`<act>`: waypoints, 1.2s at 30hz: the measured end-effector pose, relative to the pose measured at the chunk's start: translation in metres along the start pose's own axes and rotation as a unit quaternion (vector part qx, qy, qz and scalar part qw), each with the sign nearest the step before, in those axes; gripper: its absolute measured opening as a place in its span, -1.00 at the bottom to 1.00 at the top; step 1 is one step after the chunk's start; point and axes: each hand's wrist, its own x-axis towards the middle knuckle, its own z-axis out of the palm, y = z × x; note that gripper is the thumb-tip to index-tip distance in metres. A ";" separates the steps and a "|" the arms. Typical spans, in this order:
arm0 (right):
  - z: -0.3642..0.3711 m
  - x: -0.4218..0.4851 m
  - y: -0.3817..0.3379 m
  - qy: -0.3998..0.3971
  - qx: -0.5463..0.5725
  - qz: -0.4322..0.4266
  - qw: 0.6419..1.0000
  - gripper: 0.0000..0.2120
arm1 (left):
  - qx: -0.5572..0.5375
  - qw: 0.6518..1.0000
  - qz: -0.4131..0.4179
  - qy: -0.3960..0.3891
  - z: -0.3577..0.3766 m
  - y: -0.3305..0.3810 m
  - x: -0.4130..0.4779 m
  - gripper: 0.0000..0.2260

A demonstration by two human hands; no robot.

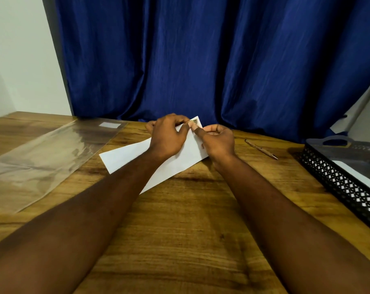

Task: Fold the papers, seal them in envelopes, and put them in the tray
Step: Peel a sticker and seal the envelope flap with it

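Near the far edge of the desk [190,230], a white envelope [124,154], judged light, thin and easily creased, is pinched at its stamped corner by the left hand [168,136] and right hand [217,141].

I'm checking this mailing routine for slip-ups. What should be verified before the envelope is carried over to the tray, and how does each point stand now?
1. White paper envelope lying flat on the wooden table: ok.
2. Left hand and right hand both holding its far corner, by the small stamp: ok.
3. Flap sealed: cannot tell, it is hidden.
4. Folded paper inside: cannot tell.
5. Black mesh tray at the right has room, with one white sheet in it: ok.
6. Way to the tray: a slim brown pen lies between, so not ok; probably lift over it.
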 end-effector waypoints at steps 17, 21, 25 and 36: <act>-0.014 0.001 0.001 -0.143 -0.019 -0.059 0.988 -0.72 | 0.064 0.997 0.034 0.001 0.004 -0.004 -0.004 -0.79; -0.014 0.003 0.001 -0.172 0.000 -0.033 0.984 -0.77 | 0.081 0.996 0.028 -0.006 0.004 -0.005 -0.003 -0.77; -0.015 0.006 0.005 -0.209 0.023 -0.008 0.978 -0.82 | 0.104 0.994 0.022 -0.001 0.004 -0.007 -0.004 -0.76; -0.013 0.007 0.004 -0.212 0.056 0.034 0.975 -0.78 | 0.128 0.990 0.050 0.008 0.010 -0.011 -0.004 -0.81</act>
